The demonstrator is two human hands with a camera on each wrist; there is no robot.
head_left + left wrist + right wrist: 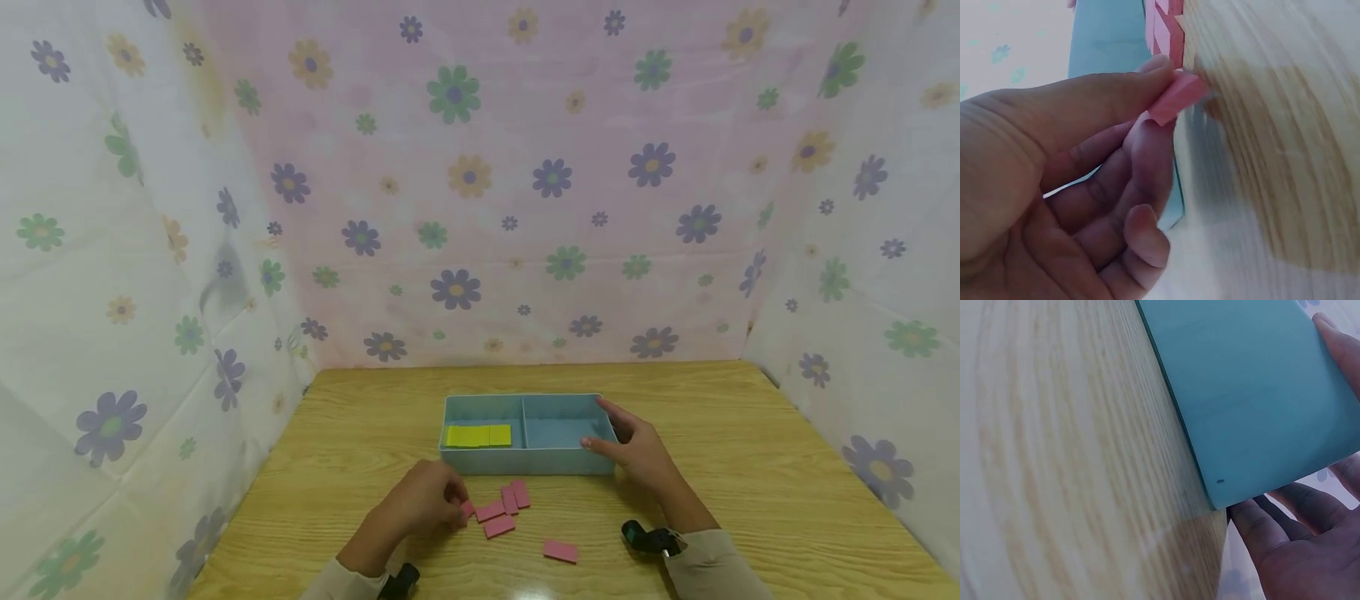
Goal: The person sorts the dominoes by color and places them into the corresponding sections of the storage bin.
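Pinches a pink tile (468, 507) between thumb and fingertips of the left hand (424, 500), in front of the light-blue box (525, 462) near its front-left corner. Juts out past the fingertips at a slant; hard to tell exactly how the long axis runs, with fingers covering part. Grips the box's right end with the right hand (641, 454), thumb at the front rim and fingers around the end wall. Has four loose pink tiles (491, 512) before the box's left compartment, just right of the left hand and nearer to it than to the right: two pointing toward the box, two slanting across. Shows a lone pink tile (561, 551) farther out, before the right compartment. Meets the box's front wall first as an edge, then yellow tiles (478, 436) along its inner side; leaves bare floor right of the divider (524, 422).
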